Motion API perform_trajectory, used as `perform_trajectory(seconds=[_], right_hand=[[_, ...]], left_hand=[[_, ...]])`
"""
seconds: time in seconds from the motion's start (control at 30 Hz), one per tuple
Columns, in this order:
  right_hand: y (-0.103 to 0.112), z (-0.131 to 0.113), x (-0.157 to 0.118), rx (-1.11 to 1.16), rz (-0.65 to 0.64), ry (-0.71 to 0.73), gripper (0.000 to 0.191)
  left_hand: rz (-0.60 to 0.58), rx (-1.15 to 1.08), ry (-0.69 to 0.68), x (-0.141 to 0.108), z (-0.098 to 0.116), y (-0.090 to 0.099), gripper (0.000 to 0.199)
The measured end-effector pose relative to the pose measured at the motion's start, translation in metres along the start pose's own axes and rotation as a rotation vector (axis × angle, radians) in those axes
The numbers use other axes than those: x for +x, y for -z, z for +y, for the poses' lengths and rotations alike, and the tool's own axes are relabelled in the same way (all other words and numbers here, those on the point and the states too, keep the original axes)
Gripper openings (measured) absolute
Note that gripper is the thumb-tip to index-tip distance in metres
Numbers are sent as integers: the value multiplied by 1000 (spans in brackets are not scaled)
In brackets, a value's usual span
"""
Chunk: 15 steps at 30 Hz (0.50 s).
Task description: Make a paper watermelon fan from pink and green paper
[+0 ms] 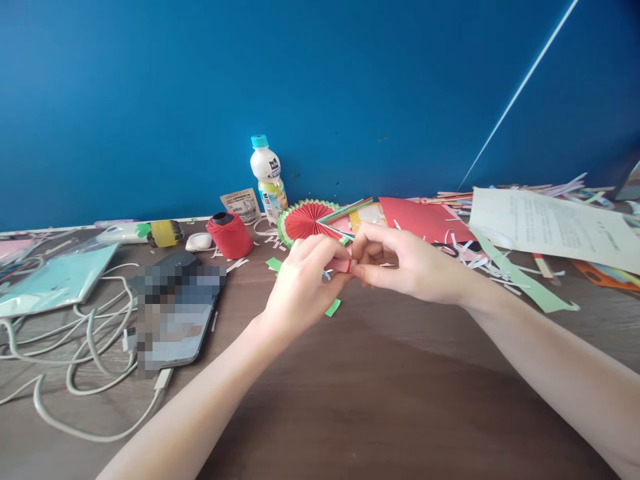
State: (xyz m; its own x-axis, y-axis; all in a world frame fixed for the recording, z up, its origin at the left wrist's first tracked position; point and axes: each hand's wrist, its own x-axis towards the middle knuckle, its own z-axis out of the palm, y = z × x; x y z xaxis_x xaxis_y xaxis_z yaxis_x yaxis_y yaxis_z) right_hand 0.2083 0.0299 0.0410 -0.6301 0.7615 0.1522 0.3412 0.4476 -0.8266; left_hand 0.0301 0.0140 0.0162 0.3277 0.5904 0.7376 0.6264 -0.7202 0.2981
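Both my hands meet above the dark wooden table (360, 393), fingertips close together. Between them is a small piece of red paper strip (349, 267), mostly hidden by the fingers. My left hand (310, 283) pinches it from the left with thumb and forefinger. From the right, my right hand (395, 263) pinches its other end, fingers curled. Just behind the hands stands a red pleated paper rosette (303, 220) with a green and white edge. Several thin coloured paper strips (345, 212) lie across its right side. Green paper scraps (333, 307) lie under my left hand.
At left lie a phone (193, 327), tangled white cables (90, 360) and a light-blue packet (60, 280). A bottle (267, 177) and a red-wrapped roll (230, 235) stand near the blue partition (200, 100). Red paper (425, 219) and a printed sheet (555, 223) lie at right.
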Motion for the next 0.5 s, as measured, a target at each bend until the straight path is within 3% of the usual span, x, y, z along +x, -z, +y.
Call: perform_trajectory(seconds=[0.17,0.27,0.5], right_hand=[[-2,3,1,-27,16,-8,1],[-2,2,0,-25,39,-9,3],[-6,-3,-2,-302,254,138,3]], left_hand=[[-26,-13,39,0,2,1,15],[-23,-11,70,1,3,1,15],[-66,-54,275,3,4,-1,18]])
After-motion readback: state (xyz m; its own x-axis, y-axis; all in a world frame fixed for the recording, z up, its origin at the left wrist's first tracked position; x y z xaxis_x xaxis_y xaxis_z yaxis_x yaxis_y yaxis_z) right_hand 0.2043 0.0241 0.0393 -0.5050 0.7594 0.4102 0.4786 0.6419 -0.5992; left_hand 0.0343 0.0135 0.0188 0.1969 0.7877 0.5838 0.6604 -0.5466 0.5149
